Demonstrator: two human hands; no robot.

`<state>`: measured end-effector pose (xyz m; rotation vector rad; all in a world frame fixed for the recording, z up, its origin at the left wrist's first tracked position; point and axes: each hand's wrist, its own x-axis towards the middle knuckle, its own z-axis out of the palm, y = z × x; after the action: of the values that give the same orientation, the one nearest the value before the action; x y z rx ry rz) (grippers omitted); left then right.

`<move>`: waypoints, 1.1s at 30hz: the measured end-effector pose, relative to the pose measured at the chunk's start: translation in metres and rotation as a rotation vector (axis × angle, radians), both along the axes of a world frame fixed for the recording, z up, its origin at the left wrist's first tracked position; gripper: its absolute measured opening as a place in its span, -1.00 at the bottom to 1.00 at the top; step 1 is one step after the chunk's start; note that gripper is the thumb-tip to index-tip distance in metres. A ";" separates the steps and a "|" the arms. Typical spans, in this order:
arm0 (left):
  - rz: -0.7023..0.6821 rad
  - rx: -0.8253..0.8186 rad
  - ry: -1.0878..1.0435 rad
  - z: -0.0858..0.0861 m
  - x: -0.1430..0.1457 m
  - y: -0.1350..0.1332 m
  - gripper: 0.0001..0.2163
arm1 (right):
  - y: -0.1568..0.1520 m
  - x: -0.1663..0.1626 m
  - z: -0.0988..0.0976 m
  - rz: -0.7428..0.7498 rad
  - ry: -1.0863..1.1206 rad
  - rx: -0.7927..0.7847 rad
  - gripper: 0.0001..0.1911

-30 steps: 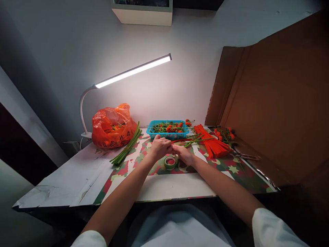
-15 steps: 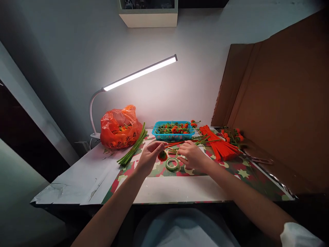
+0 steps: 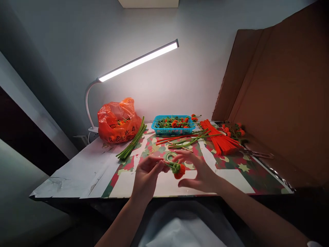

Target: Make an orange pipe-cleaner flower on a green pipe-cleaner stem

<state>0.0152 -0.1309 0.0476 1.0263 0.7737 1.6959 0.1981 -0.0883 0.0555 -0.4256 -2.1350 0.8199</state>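
Observation:
My left hand (image 3: 147,175) pinches the short stem of an orange-red flower (image 3: 179,170) with a green base, its head pointing right. Around the flower's right side, my right hand (image 3: 199,171) is open, thumb and fingers apart with a gap to the bloom. Just behind the hands, a roll of green tape (image 3: 171,156) lies on the table, partly hidden by the right fingers. Beyond it are loose red strips (image 3: 171,139) and several green stems (image 3: 194,141).
A blue basket (image 3: 173,131) of flowers stands at the back. On the left are an orange plastic bag (image 3: 118,120) and a bundle of green stems (image 3: 132,142). Red strips (image 3: 218,137) lie right, near a cardboard sheet (image 3: 277,103). A lit lamp (image 3: 138,61) hangs above.
The flower has come up off the table into my left hand. My right hand has opened and moved nearer to me, away from the red strips. The view has tilted down.

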 end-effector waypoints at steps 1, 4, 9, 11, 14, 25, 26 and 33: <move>0.024 0.031 0.032 -0.001 0.000 -0.003 -0.82 | -0.008 -0.002 -0.001 0.043 0.080 -0.120 -0.31; 0.095 0.116 0.123 -0.004 -0.003 -0.007 -0.86 | -0.023 -0.009 -0.004 0.137 0.231 -0.438 -0.64; 0.160 0.211 0.310 -0.006 -0.016 -0.013 -0.89 | -0.029 -0.010 -0.003 0.036 0.287 -0.433 -0.67; 0.149 0.186 0.434 -0.007 -0.024 -0.016 -0.90 | -0.030 -0.007 -0.002 0.000 0.285 -0.348 -0.64; 0.092 0.062 0.648 -0.006 -0.034 -0.020 -0.90 | -0.031 -0.004 -0.002 -0.045 0.272 -0.218 -0.64; -0.299 0.262 1.031 0.000 -0.018 0.030 -0.87 | -0.004 0.006 0.020 0.134 0.072 -0.103 -0.52; -0.235 0.304 1.018 -0.001 -0.017 0.037 -0.88 | 0.002 0.007 0.020 0.126 0.085 -0.126 -0.40; 0.042 0.446 0.970 0.001 -0.008 0.075 -0.91 | 0.037 0.003 0.013 0.026 0.169 -0.299 -0.03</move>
<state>0.0075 -0.0561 0.0486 2.2246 1.0191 1.3716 0.2012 -0.0513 0.0682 -0.4643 -1.8717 1.1546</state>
